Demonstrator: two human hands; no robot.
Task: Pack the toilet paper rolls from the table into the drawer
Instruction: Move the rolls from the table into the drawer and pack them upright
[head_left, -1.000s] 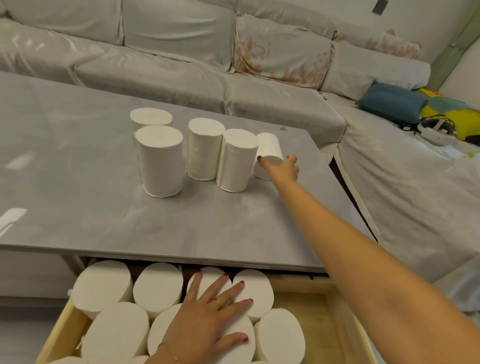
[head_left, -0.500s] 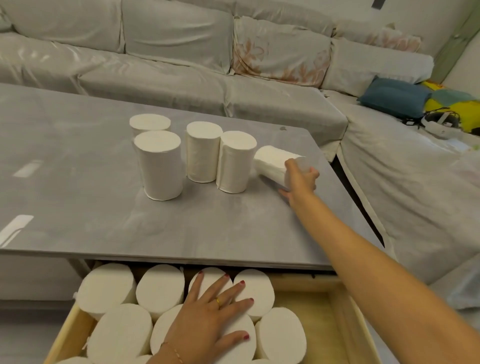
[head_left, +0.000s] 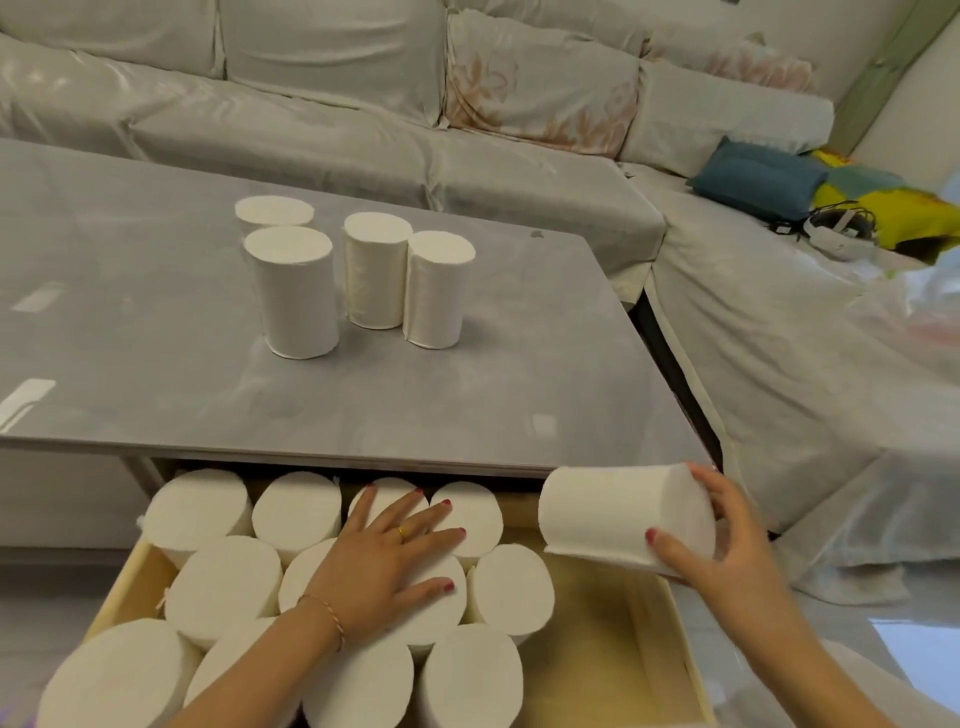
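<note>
My right hand grips a white toilet paper roll, held on its side above the right end of the open wooden drawer. Inside the drawer several white rolls stand upright, packed at the left and middle. My left hand lies flat on top of them, fingers spread. The drawer's right part shows bare wood. On the grey table several more rolls stand upright in a cluster, left of centre.
A covered grey sofa wraps behind and to the right of the table. A blue cushion and yellow items lie on it at the far right. The table's front edge overhangs the back of the drawer.
My right hand has lifted one roll off the table's right side and brought it back and down over the drawer. My left hand has stayed on the packed rolls.
</note>
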